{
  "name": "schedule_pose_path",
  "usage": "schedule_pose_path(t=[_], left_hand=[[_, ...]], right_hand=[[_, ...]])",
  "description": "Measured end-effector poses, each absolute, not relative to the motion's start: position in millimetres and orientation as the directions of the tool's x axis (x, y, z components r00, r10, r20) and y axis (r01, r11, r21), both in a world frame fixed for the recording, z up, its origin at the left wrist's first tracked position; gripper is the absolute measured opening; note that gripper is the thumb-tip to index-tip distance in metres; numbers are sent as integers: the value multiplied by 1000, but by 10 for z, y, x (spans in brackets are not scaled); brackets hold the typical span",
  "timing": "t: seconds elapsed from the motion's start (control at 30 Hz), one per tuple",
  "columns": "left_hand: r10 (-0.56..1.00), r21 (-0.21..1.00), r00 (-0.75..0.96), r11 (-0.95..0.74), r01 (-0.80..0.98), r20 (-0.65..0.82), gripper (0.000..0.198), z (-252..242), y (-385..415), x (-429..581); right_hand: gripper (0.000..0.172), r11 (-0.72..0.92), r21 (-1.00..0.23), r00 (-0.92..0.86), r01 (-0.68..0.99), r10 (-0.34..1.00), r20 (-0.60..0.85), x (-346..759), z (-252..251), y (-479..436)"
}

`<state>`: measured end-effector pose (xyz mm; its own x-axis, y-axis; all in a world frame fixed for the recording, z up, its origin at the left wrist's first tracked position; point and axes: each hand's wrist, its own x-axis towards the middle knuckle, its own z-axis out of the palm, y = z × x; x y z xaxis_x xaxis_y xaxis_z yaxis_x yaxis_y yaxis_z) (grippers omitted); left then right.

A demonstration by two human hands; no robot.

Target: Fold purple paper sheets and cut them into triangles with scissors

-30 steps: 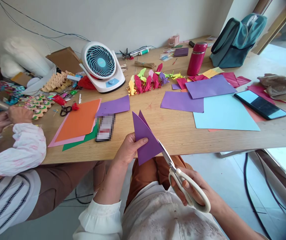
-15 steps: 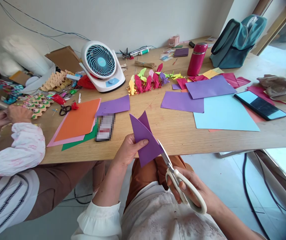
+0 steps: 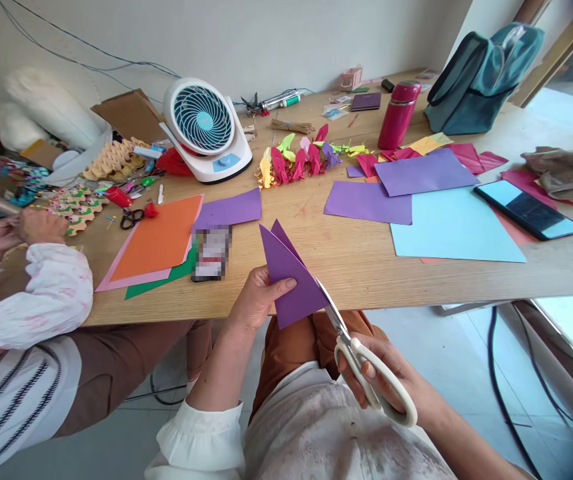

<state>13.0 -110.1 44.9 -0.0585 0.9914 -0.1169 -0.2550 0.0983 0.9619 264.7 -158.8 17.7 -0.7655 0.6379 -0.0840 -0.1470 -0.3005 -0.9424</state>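
My left hand (image 3: 259, 297) pinches a folded sheet of purple paper (image 3: 291, 283) over the table's front edge, thumb on top. The sheet's upper part splits into two pointed flaps. My right hand (image 3: 383, 373) grips white-handled scissors (image 3: 339, 323), fingers through the loops. The blades point up and left and meet the paper's right edge, nearly closed; part of them is hidden by the sheet. Beyond lie more purple sheets (image 3: 366, 202) and a light blue sheet (image 3: 459, 230). Left of my left hand lie a phone (image 3: 211, 253) and an orange sheet (image 3: 159, 240).
A white fan (image 3: 203, 123), folded paper flowers (image 3: 299, 160), a red flask (image 3: 399, 117) and a teal bag (image 3: 486, 83) stand or lie farther back. A dark phone (image 3: 529, 210) rests at right. At far left, another person's hands (image 3: 41, 227) hold something tubular.
The view has shifted slightly. My hands, the scissors and the purple paper keep almost the same position, the blades still at the paper's right edge.
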Motion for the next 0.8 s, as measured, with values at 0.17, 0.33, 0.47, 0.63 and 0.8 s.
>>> schedule_pose_path(t=[0.17,0.33,0.47,0.63,0.8], left_hand=[[988,960,-71,117,-255,-139,30,467,-1106,132],[987,961,-73,121,-249,-143,31,467,-1108,124],[989,959,-50,119,-255,-136,29,459,-1115,111],[988,965,-46,132,-228,-146,27,466,-1133,103],[985,964,-57,148,-222,-165,27,481,-1141,110]], right_hand=[[50,-299,-938,-758,-178,650,-63,2637,133,-1601],[48,-287,-943,-751,-170,657,-65,2624,134,-1603],[49,-291,-945,-758,-147,647,-81,2620,148,-1601],[51,-291,-948,-757,-132,647,-94,2609,170,-1591],[51,-276,-953,-748,-126,657,-91,2592,208,-1576]])
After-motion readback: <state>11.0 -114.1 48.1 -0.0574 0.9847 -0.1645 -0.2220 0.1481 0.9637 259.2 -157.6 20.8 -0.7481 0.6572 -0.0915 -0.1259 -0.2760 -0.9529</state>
